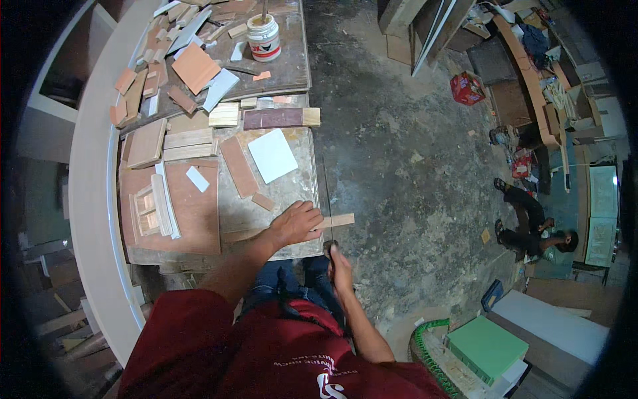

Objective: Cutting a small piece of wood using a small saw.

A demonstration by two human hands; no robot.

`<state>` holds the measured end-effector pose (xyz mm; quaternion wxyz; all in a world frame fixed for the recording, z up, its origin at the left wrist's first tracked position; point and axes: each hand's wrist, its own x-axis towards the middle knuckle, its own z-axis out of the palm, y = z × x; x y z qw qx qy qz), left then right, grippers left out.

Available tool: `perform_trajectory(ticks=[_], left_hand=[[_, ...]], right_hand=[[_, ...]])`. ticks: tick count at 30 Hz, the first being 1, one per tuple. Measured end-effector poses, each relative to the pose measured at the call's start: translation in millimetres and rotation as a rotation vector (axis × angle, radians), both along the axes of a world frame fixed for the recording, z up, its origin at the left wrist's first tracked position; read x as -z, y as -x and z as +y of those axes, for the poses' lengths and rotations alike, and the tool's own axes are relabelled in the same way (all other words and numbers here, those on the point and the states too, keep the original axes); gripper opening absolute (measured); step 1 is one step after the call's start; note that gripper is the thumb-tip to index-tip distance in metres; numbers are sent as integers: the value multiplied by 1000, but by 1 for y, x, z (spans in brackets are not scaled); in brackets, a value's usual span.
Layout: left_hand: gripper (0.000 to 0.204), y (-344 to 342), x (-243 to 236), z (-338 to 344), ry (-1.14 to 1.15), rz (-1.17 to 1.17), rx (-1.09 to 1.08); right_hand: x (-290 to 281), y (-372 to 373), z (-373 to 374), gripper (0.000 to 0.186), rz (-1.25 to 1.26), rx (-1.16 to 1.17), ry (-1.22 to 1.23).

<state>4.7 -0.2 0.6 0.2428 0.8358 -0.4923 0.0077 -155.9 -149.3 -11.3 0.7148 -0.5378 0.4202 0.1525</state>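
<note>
My left hand presses a narrow pale wood strip onto the worktop at its near right corner, fingers curled over it; the strip sticks out past the edge. My right hand grips the dark handle of a thin saw just off that edge, the blade upright across the strip. Beyond my left hand lie a small tan block, a longer tan board and a white square panel. Left of them, a small pale wooden frame piece rests on a brown board.
Offcuts and a white jar with a stick in it cover the far worktop. Concrete floor spans the right side. Another person sits low by cluttered shelving at right. A green box and green coiled hose are lower right.
</note>
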Motion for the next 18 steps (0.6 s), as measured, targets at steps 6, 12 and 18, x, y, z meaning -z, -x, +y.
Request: perform_trajectory(ticks=[6,12,18], left_hand=[[24,5,4,3,-44,10,-26],[25,2,4,2,-8,13,-13],[28,4,6,2,11,22,-47]], right_hand=[[-19,18,12,37,75,61,41],[-15,-20,3,39,47,26,50],[-9,19,17,39,-49,47,198]])
